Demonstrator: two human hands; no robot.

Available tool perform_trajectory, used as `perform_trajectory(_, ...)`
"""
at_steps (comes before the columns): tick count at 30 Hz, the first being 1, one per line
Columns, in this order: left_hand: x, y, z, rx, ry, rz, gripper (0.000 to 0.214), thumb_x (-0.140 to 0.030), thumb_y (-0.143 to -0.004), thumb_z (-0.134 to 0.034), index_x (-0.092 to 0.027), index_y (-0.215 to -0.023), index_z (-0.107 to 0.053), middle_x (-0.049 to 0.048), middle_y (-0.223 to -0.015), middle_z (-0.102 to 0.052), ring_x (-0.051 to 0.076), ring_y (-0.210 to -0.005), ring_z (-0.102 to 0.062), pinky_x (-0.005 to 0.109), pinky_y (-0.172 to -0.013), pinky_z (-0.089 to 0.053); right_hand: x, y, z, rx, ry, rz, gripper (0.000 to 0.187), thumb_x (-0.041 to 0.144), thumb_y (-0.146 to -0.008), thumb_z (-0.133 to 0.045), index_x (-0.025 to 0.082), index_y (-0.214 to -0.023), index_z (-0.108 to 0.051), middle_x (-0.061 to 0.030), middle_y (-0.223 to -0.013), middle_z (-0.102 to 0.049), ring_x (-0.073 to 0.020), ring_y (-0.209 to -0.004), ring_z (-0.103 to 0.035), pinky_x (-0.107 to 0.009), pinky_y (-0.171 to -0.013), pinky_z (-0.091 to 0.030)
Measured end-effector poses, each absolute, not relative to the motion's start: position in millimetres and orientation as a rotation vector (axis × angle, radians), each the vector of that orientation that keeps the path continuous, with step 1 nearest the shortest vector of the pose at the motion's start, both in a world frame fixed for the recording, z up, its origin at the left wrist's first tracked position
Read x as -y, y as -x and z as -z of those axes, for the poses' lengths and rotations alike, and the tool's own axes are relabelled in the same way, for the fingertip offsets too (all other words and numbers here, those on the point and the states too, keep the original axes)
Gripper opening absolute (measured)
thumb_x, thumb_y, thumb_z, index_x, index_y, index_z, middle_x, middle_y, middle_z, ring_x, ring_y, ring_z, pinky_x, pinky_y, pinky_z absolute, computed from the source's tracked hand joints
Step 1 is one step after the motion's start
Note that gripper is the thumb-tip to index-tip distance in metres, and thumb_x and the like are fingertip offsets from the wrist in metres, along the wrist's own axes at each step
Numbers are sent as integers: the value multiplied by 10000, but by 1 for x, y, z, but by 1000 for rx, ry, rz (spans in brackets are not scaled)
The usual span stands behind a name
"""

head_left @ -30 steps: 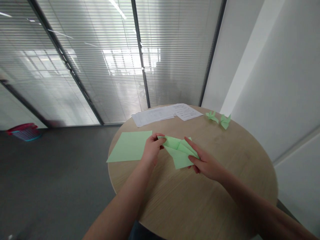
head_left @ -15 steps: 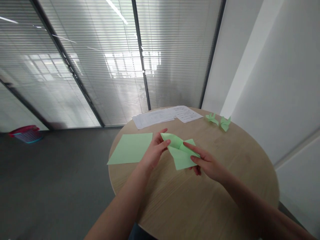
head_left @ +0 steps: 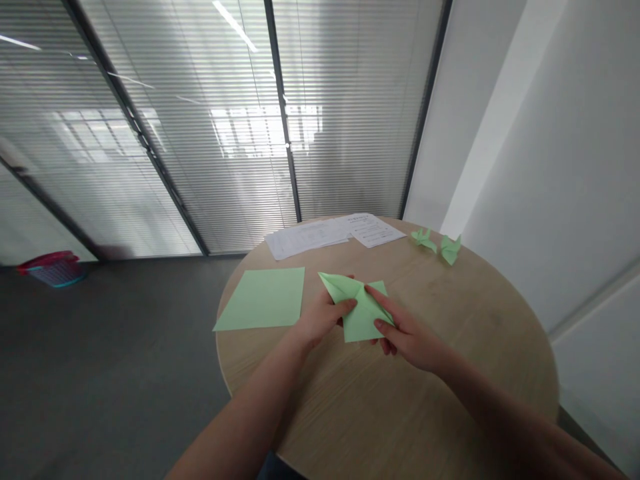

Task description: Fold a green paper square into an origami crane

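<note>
Between my two hands is a partly folded sheet of green paper (head_left: 361,321), held over the table, with a pointed flap sticking out at its upper left. My left hand (head_left: 327,315) pinches its left side, thumb lying on top and the fingers mostly hidden underneath. On the right edge, my right hand (head_left: 404,333) grips the paper, its index finger laid along a fold near the middle and its thumb on the lower part. A flat sheet of green paper (head_left: 265,298) lies on the table to the left of my left hand.
The round wooden table (head_left: 450,400) carries printed white papers (head_left: 310,237) along its far edge. Two small folded green paper figures (head_left: 424,239) sit at the far right, near the white wall. A red and blue basket (head_left: 54,269) stands on the floor at left.
My left hand has slid right, its thumb now further in on the paper. The raised upper-left flap has flattened into a sharper point. My right hand keeps its grip, shifted slightly left.
</note>
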State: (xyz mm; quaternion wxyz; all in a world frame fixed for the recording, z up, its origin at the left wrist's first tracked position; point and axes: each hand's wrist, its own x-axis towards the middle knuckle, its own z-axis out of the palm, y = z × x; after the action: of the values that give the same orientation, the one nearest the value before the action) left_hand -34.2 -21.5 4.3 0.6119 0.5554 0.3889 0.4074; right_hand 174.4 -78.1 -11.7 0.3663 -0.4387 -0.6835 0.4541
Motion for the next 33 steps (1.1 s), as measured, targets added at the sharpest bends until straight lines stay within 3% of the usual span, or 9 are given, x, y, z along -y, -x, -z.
perform_trajectory(4, 17, 36, -5, -947, -1385, -996, 464, -279, -759, -799, -181, -1198, -687, 102, -988, -747, 209, -745, -668, 261, -563, -476, 77, -176, 11, 1711, 1153, -1081, 645, 520, -984, -527, 261, -1566, -423, -19, -813, -619, -140, -590, -541, -278, -543, -493)
perform_trajectory(6, 16, 38, -8, -913, -1432, -1024, 367, -254, -735, -814, -167, -1080, -721, 110, -977, -754, 229, -792, -685, 293, -627, -514, 74, -177, 10, 1573, 1122, -1100, 616, 595, -983, -486, 264, -1502, -513, -50, -904, -636, -157, -640, -574, -295, -560, -525)
perform_trajectory(10, 19, 41, -14, -785, -1517, -940, 339, -214, -695, -834, -185, -1023, -755, 107, -1028, -769, 270, -920, -710, 366, -803, -559, 67, -180, 9, 1270, 1110, -1164, 611, 631, -947, -522, 289, -1453, -556, -111, -1156, -661, -218, -838, -656, -283, -536, -539)
perform_trajectory(15, 24, 41, -18, -753, -1599, -792, 237, -259, -708, -819, -176, -927, -785, 104, -926, -777, 273, -806, -703, 355, -695, -557, 63, -184, 11, 1226, 1136, -1377, 583, 573, -878, -638, 189, -1314, -685, -67, -871, -674, -155, -617, -597, -265, -468, -513)
perform_trajectory(19, 23, 39, -19, -768, -1568, -787, 185, -283, -711, -809, -179, -863, -790, 88, -860, -771, 228, -689, -672, 310, -630, -513, 64, -183, 12, 1411, 1165, -1331, 490, 502, -845, -670, 204, -1226, -749, -53, -858, -677, -138, -613, -575, -246, -463, -507)
perform_trajectory(24, 20, 39, -16, -815, -1594, -810, 140, -304, -726, -787, -180, -793, -791, 76, -786, -759, 214, -633, -649, 291, -578, -483, 64, -181, 11, 1470, 1157, -1306, 485, 575, -861, -634, 180, -1090, -798, -52, -785, -647, -141, -611, -551, -242, -456, -496)
perform_trajectory(33, 21, 40, -16, -764, -1539, -733, 164, -321, -746, -794, -175, -821, -797, 98, -828, -768, 208, -630, -661, 298, -582, -498, 68, -180, 9, 1418, 1086, -1458, 565, 648, -828, -676, 162, -1094, -789, -26, -722, -594, -133, -579, -530, -246, -447, -491)
